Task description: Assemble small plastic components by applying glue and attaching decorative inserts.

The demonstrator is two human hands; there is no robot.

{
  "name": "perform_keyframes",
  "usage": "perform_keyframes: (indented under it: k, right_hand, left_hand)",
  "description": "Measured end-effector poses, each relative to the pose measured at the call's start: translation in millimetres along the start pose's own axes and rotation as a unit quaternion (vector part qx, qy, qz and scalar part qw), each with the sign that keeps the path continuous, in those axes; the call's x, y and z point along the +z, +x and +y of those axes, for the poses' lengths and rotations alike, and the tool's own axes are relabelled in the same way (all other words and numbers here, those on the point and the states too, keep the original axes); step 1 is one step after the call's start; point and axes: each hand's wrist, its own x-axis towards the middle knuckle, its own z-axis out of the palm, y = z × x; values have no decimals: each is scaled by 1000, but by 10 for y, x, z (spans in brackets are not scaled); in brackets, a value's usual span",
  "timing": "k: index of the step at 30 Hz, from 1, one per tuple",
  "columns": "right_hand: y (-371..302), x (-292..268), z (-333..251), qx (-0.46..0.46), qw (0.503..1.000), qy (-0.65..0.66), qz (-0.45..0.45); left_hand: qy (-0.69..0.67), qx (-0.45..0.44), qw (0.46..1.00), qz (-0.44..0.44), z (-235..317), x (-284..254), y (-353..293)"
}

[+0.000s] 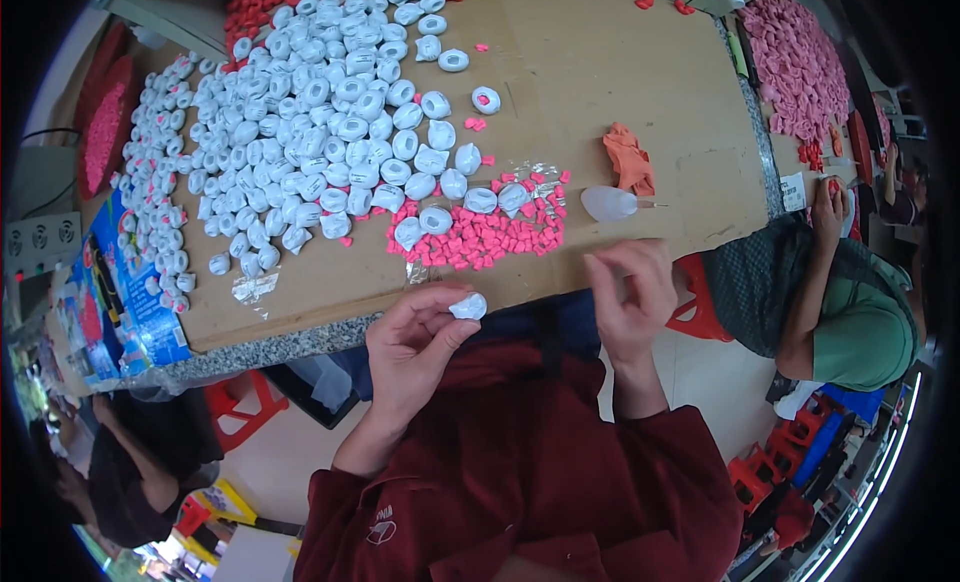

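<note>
My left hand [418, 344] pinches a small white plastic piece [468, 307] between thumb and fingers, just in front of the table edge. To its right, my right hand [636, 294] is raised near the edge, its thumb and fingertips drawn together; whatever may be between them is too small to make out. Beyond my hands lies a patch of small pink pieces [480, 240] on clear plastic. A white squeeze bottle [608, 204] with a thin needle tip lies on its side past my right hand, touching a crumpled orange cloth or glove [628, 160].
A large heap of white rounded pieces [310, 122] covers the table's left and back. A cardboard sheet [560, 72] lies on the tabletop. Pink parts [795, 67] are piled at the far right. A co-worker in green [865, 332] sits to the right; another person [150, 462] sits left.
</note>
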Motion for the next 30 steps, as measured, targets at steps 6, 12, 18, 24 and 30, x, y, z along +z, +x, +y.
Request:
perform_keyframes:
  k: [6, 12, 18, 24, 30]
  right_hand:
    - [87, 257, -199, -40, 988, -75, -132]
    - [173, 222, -284, -21, 979, -89, -182]
    - [128, 164, -455, -17, 972, 104, -208]
    - [122, 230, -548, -77, 970, 88, -214]
    - [119, 234, -559, -22, 965, 122, -230]
  left_hand:
    - [16, -1, 1000, -6, -29, 24, 16]
    - [-26, -22, 999, -9, -31, 19, 23]
    - [-33, 4, 999, -1, -43, 38, 31]
    - [41, 66, 997, 29, -83, 94, 45]
    - [235, 147, 961, 16, -85, 54, 50]
